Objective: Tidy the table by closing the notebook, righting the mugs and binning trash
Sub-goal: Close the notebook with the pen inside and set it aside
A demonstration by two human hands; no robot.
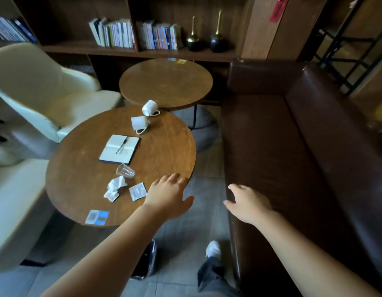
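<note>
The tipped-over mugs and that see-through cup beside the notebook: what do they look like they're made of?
The two mugs look like glazed white ceramic: opaque, smooth, faintly shiny, with thin loop handles. The cup lying on its side is clear, with the table's wood showing through; it could be glass or plastic, the picture can't settle which.

The room is dim and warm-toned, with soft light falling from the upper left onto the cream chair [35, 86] and the round worktop [82, 181], which carries a faint sheen. The brown sofa [293, 146] shows dull glare along its back. The shelves bow at the edges, and the corners are smeared and dark.
</note>
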